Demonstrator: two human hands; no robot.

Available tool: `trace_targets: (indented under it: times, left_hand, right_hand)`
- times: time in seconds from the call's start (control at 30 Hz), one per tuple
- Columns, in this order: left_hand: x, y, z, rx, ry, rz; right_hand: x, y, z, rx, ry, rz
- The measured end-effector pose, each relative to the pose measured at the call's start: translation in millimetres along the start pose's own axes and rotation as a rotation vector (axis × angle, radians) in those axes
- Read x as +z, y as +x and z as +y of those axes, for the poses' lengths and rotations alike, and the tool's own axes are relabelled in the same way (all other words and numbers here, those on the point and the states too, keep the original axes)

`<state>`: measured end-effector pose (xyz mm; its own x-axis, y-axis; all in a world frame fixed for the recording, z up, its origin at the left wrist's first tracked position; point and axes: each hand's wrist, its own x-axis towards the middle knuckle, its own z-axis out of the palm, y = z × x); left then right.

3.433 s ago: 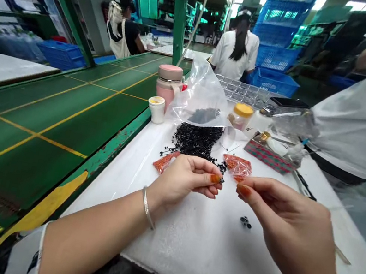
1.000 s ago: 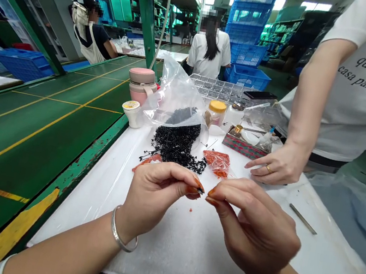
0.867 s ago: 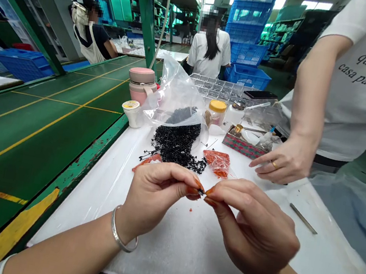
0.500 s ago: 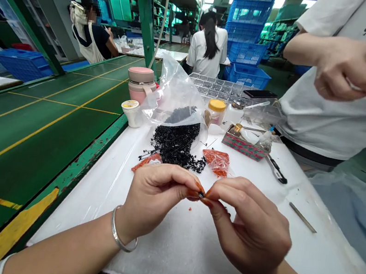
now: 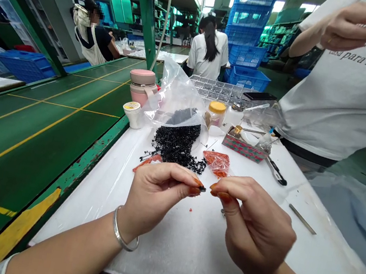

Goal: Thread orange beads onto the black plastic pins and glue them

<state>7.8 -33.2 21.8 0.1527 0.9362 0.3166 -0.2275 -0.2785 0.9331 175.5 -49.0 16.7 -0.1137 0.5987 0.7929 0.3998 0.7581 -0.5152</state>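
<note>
Over the white tabletop [image 5: 164, 246], my left hand [image 5: 158, 198] pinches a small black piece [image 5: 202, 189] between thumb and forefinger. A short gap to its right, my right hand [image 5: 256, 224] has its thumb and fingertips pressed together; whatever they hold is too small to make out. Beyond both hands lies a heap of black stemmed parts [image 5: 177, 143], spilling from a clear plastic bag [image 5: 179, 94]. Bags of small orange pieces lie on either side of the heap, one at the right [image 5: 217, 162] and one at the left [image 5: 147, 161].
A pink cup [image 5: 141, 87], a white tub [image 5: 132, 114], a yellow-lidded jar [image 5: 215, 114] and a patterned box [image 5: 246, 146] stand farther back. A metal strip [image 5: 302, 219] lies right. A person in a white shirt [image 5: 350, 99] stands beside the table; a green conveyor [image 5: 49, 119] runs left.
My hands have parted slightly at the fingertips, and the black piece now shows in my left hand. The person at the right has raised a hand, and their other hand has come into view.
</note>
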Motion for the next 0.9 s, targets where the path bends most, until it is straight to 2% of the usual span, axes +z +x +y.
trace_targets:
  times: [0.27,0.43,0.5,0.7,0.9]
  left_hand:
    - [-1.0,2,-4,0.061,0.072,0.011]
    - [-2.8,5,-8,-0.021,0.040,-0.006]
    - [-4.5,8,-9,-0.094,0.003,-0.015]
    - [-11.8,15,-12,-0.286,-0.164,-0.074]
    - [-14.7,18,-15,-0.342,-0.227,-0.097]
  right_hand:
    - [3,0,3,0.041,-0.035,-0.017]
    - [2,2,5,0.105,-0.068,-0.026]
    - [2,3,6,0.192,-0.047,-0.031]
    - [1,7,17,0.595,0.191,-0.006]
    - [0,7,28,0.781,0.391,-0.007]
